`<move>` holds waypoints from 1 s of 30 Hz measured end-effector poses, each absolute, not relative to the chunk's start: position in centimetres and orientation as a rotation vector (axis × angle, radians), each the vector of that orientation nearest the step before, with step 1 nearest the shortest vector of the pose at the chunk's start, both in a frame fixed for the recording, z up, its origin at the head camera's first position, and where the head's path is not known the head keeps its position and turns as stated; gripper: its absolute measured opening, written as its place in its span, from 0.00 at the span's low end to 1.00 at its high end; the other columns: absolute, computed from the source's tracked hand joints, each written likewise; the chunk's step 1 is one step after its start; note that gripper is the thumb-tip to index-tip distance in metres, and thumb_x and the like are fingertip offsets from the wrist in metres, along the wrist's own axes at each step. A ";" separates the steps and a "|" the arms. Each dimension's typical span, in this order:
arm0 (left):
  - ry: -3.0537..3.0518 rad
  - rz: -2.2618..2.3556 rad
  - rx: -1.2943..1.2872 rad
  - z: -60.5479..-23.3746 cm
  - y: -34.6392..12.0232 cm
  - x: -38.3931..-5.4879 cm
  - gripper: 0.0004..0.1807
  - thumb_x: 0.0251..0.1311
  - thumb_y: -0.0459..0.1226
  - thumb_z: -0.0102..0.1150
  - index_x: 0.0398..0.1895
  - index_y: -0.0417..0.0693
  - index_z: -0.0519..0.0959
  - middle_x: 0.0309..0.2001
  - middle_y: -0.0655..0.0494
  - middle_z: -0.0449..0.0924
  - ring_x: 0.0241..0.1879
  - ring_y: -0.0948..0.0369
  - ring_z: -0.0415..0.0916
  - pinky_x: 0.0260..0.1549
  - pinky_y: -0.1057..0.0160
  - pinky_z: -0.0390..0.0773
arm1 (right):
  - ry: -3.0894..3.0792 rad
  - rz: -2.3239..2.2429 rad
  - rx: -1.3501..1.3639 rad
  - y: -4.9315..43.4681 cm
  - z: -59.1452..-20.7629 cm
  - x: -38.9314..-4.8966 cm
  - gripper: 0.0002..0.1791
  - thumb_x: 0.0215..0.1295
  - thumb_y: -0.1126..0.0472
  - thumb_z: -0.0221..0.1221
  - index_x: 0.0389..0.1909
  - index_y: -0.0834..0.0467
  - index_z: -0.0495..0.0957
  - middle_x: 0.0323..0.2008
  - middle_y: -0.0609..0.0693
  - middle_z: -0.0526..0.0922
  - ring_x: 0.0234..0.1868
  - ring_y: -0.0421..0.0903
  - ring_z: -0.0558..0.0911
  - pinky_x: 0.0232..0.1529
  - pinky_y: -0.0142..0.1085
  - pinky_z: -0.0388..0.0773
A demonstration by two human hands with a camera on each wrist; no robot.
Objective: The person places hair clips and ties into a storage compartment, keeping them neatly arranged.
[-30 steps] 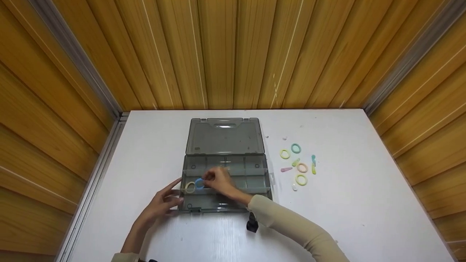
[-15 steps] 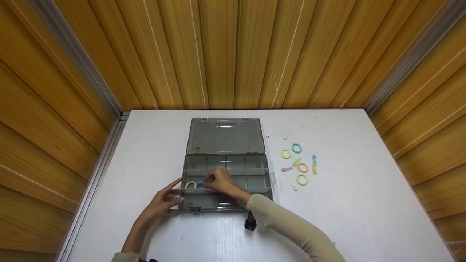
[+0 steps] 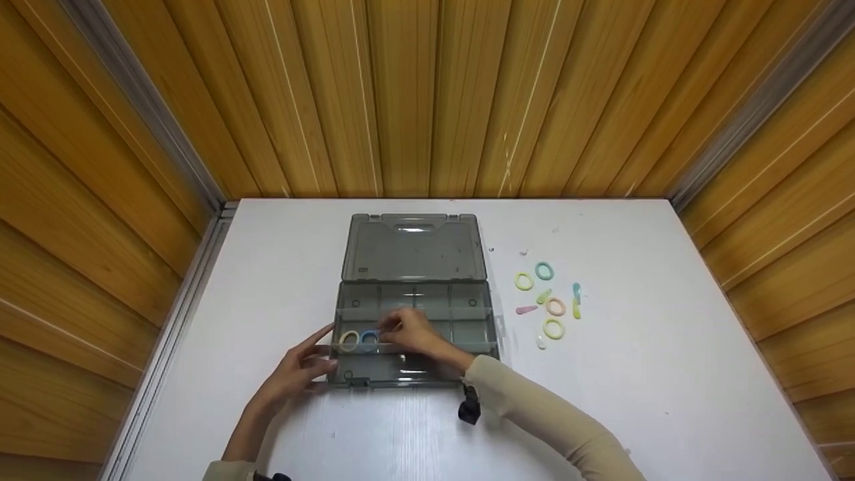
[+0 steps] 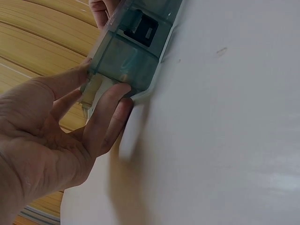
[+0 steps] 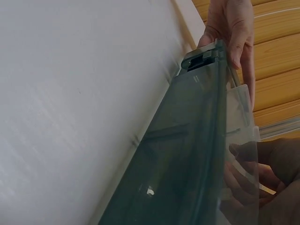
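A translucent grey-green compartment box (image 3: pixel 407 371) lies with its lid (image 3: pixel 411 254) folded back. My left hand (image 3: pixel 297 375) rests against its left side, fingers spread at the front corner, as the left wrist view also shows. The right hand (image 3: pixel 409 332) reaches into the middle row with curled fingers. Its fingertips pinch the right edge of a blue hair tie (image 3: pixel 361 339). Left of that, a cream hair tie (image 3: pixel 342 343) lies in the same row. In the right wrist view a pale curved strip (image 5: pixel 267 189) shows between the right fingers, behind the clear divider (image 5: pixel 243 112).
Right of the box lie a teal hair tie (image 3: pixel 537 271), an orange hair tie (image 3: pixel 548 306), two yellow ones, a pink hair clip (image 3: pixel 526 310) and several other small clips on the white table (image 3: pixel 654 321). Wood-patterned walls (image 3: pixel 401 100) enclose the table.
The right hand has lowered the blue hair tie into the middle row beside the cream one, then shifted slightly right. The left hand stays in place.
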State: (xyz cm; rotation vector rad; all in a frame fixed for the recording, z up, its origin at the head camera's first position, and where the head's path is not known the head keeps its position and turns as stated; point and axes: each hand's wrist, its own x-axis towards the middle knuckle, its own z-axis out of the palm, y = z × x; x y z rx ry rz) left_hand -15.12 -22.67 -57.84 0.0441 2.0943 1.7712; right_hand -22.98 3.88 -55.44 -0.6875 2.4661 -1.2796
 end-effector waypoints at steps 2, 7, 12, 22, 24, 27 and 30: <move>2.104 1.759 0.012 -57.8 -22.6 -15.0 0.42 0.68 0.36 0.64 0.82 0.57 0.56 0.66 0.31 0.69 0.54 0.51 0.81 0.47 0.47 0.86 | 2.457 -1.293 -0.704 4.3 -55.0 -22.9 0.09 0.61 0.71 0.67 0.43 0.67 0.87 0.38 0.59 0.90 0.39 0.51 0.88 0.40 0.31 0.83; 2.112 1.740 -0.058 -57.5 -22.7 -14.9 0.42 0.68 0.37 0.65 0.81 0.60 0.57 0.66 0.33 0.69 0.51 0.53 0.81 0.45 0.48 0.87 | 2.381 -1.411 -0.675 5.8 -53.4 -23.0 0.11 0.62 0.71 0.66 0.45 0.68 0.86 0.40 0.62 0.90 0.38 0.59 0.89 0.33 0.25 0.80; 2.120 1.742 -0.056 -57.2 -22.8 -15.0 0.42 0.68 0.37 0.65 0.81 0.60 0.57 0.66 0.33 0.70 0.51 0.53 0.81 0.45 0.48 0.87 | 2.337 -1.523 -0.637 7.9 -51.8 -23.8 0.11 0.63 0.71 0.66 0.45 0.69 0.85 0.39 0.65 0.89 0.34 0.57 0.89 0.32 0.28 0.84; 2.105 1.755 -0.010 -57.7 -22.5 -14.9 0.42 0.68 0.36 0.64 0.81 0.58 0.56 0.66 0.32 0.69 0.54 0.52 0.80 0.49 0.46 0.86 | 2.521 -1.509 -0.578 17.9 -50.0 -24.7 0.14 0.67 0.66 0.66 0.50 0.69 0.83 0.43 0.66 0.88 0.36 0.57 0.89 0.36 0.38 0.88; 2.100 1.756 0.002 -57.8 -22.5 -15.0 0.42 0.68 0.37 0.64 0.82 0.57 0.56 0.66 0.32 0.69 0.54 0.52 0.80 0.49 0.45 0.85 | 2.546 -1.517 -0.525 20.4 -49.9 -24.7 0.14 0.68 0.66 0.65 0.51 0.70 0.83 0.42 0.67 0.88 0.36 0.57 0.89 0.34 0.38 0.87; 2.106 1.757 0.016 -58.0 -22.5 -15.1 0.42 0.68 0.37 0.64 0.81 0.56 0.56 0.65 0.32 0.70 0.53 0.53 0.80 0.49 0.45 0.85 | 2.564 -1.523 -0.431 23.8 -50.0 -24.7 0.15 0.68 0.66 0.64 0.51 0.71 0.82 0.43 0.69 0.87 0.35 0.57 0.90 0.32 0.35 0.87; 2.119 1.750 0.019 -58.0 -22.7 -15.1 0.41 0.68 0.37 0.64 0.81 0.55 0.56 0.65 0.31 0.70 0.53 0.53 0.80 0.49 0.46 0.86 | 2.589 -1.471 -0.336 26.7 -50.2 -24.6 0.15 0.68 0.66 0.65 0.51 0.71 0.82 0.43 0.69 0.87 0.35 0.55 0.90 0.31 0.34 0.86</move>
